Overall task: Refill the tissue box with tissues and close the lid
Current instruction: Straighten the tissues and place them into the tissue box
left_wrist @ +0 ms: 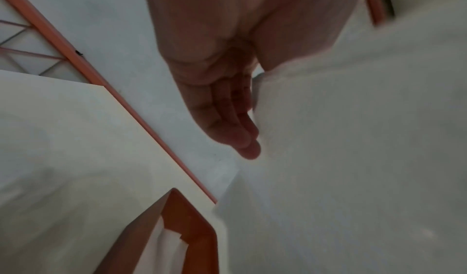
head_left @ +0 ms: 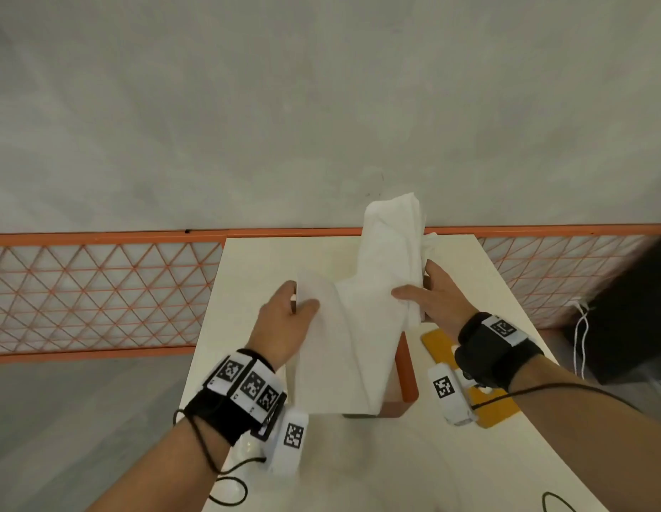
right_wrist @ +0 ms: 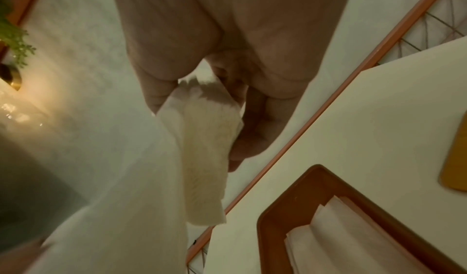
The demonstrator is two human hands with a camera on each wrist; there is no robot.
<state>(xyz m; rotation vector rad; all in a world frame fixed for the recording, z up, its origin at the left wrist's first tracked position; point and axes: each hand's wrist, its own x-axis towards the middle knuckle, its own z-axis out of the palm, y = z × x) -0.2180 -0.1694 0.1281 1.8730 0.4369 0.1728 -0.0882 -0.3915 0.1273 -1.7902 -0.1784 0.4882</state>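
Your left hand (head_left: 284, 319) and right hand (head_left: 429, 297) both pinch tissues (head_left: 358, 312) above the box (head_left: 404, 378); loose sheets may snag its rim and crumple.

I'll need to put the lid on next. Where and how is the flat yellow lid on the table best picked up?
The flat yellow lid lies flush on the white table, right of the orange tissue box. Probably pinch its long edges from above with the right hand, nearest once it frees the white tissues.
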